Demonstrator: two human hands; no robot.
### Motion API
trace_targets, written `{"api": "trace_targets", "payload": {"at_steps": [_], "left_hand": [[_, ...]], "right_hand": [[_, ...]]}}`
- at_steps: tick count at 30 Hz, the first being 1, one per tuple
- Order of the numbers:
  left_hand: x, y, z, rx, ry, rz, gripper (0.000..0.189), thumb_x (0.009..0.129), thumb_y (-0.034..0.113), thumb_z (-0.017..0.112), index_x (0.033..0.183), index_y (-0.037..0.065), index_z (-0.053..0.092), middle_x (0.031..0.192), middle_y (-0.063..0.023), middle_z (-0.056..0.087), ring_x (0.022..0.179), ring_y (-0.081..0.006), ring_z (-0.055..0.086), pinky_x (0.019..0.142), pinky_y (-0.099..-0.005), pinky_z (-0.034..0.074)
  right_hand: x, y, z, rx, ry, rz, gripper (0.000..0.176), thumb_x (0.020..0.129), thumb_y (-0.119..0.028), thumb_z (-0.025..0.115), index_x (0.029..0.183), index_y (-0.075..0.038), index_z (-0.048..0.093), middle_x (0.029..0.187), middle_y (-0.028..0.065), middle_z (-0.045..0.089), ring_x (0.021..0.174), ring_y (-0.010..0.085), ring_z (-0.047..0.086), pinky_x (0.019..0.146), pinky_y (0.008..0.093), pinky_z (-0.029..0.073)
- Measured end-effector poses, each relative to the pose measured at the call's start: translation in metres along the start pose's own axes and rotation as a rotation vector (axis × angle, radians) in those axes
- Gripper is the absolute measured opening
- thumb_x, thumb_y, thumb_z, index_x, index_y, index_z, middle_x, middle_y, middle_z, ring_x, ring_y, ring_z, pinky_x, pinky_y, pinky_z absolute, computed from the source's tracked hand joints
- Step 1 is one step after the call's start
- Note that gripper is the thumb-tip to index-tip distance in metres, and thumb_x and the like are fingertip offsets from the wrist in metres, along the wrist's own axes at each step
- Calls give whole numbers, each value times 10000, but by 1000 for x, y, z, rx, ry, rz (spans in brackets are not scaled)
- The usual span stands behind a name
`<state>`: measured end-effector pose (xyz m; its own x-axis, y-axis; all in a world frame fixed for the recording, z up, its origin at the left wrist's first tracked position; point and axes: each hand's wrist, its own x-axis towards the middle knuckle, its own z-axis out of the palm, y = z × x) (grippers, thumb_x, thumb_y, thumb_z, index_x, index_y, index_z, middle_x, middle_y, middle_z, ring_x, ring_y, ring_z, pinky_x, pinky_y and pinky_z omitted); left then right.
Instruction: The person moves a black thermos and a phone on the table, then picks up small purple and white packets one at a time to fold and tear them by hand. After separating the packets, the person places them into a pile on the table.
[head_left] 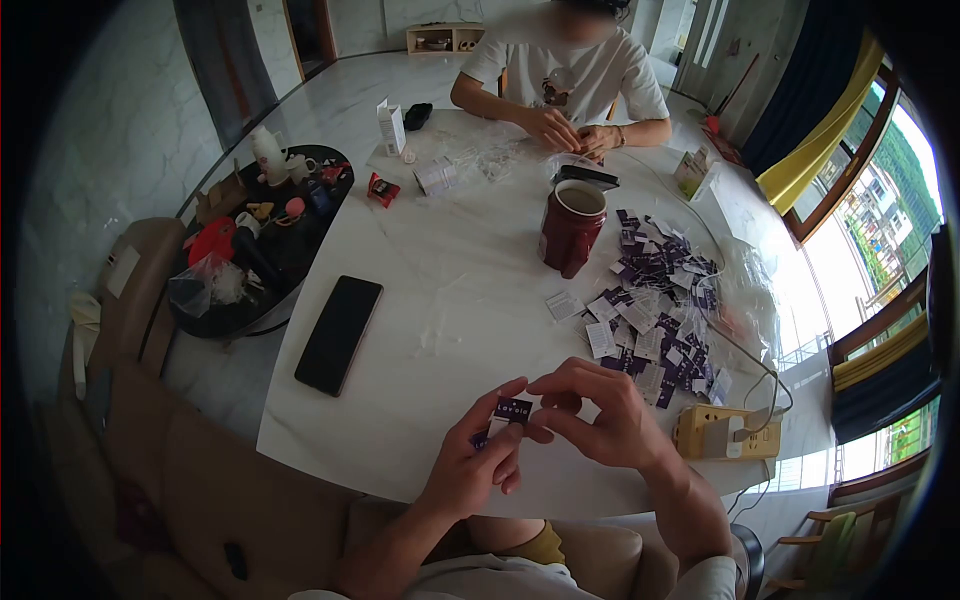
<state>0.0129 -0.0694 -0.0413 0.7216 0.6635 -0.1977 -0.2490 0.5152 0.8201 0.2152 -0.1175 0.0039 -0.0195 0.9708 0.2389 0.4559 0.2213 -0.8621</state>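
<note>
My left hand (482, 452) pinches small purple-and-white printed cards (513, 410) between thumb and fingers, above the near edge of the table. My right hand (598, 412) is just to the right, its thumb and index finger closed at the cards' right edge; whether it grips anything there is too small to tell. Beyond my right hand lies a spread-out pile of similar purple and white tags (655, 300). A dark red mug (573, 228) stands left of the pile's far end. To the left, a black phone (339, 335) lies on the white table (430, 400).
Across the table a person (570, 85) works with both hands near a dark case (588, 177). A power strip (728, 432) with cables sits at the right edge, near clear plastic bags (745, 290). A round black side table (330, 165) holds clutter at left.
</note>
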Motion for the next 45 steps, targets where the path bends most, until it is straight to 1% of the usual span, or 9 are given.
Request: {"api": "trace_targets", "payload": {"at_steps": [11,16,22,28,31,34,38,41,45], "left_hand": [[-5,-7,5,195,16,29,402,1068,88,490,1462,15,459,830,-31,606,557,-62,482,519,-272,470],[-9,-6,4,390,-62,23,374,1069,106,490,1422,-14,520,961,-53,700,580,-62,519,533,-257,469],[-5,-4,-1,291,-151,-59,405,1045,45,476,1441,-37,499,1047,-145,739,556,-53,480,529,-246,477],[-8,4,2,246,-177,-34,466,1043,29,460,1508,12,451,1032,-146,742,560,-61,494,541,-243,478],[-9,-1,-2,166,-178,-9,459,1047,28,456,1505,26,465,1040,-166,740,559,-60,496,541,-241,481],[-7,-5,-9,144,-224,-10,418,1051,37,459,1466,28,513,1061,-169,734,564,-59,507,541,-237,483],[-8,-6,-4,192,-142,71,298,1043,64,513,1321,1,600,1016,-126,705,569,-62,511,522,-239,483],[-12,-17,-5,95,99,130,230,992,35,571,1215,-22,577,941,-102,639,551,-59,452,483,-266,470],[-14,-9,8,190,238,249,178,975,24,604,1131,23,517,881,-40,538,557,-59,432,461,-272,445]], "right_hand": [[-5,3,18,-47,56,-48,343,870,-81,768,1212,-104,742,843,66,667,691,191,635,609,324,507],[-5,-8,5,-77,-36,90,335,870,-60,774,1203,-94,754,814,66,674,702,171,657,658,304,519],[-6,16,1,-15,-111,-57,251,925,-89,733,1173,-52,734,820,72,680,662,137,583,608,294,468],[-2,23,2,774,218,335,151,1020,-147,656,1033,1,680,847,53,691,697,116,611,653,248,478],[4,32,-7,863,578,270,139,1018,-147,653,1049,-13,667,854,72,701,716,128,640,686,252,501],[12,24,-15,769,674,197,140,1024,-155,644,1046,-18,663,861,76,709,725,129,646,696,263,513],[22,16,-14,699,440,333,156,1025,-170,648,1041,-16,666,852,66,709,735,116,648,716,260,518],[24,7,-11,677,279,335,154,1019,-165,657,1037,-13,668,852,61,708,744,107,646,719,257,518],[19,-14,-15,663,138,195,143,1004,-119,674,1060,12,673,880,71,719,774,117,668,731,265,540]]}}
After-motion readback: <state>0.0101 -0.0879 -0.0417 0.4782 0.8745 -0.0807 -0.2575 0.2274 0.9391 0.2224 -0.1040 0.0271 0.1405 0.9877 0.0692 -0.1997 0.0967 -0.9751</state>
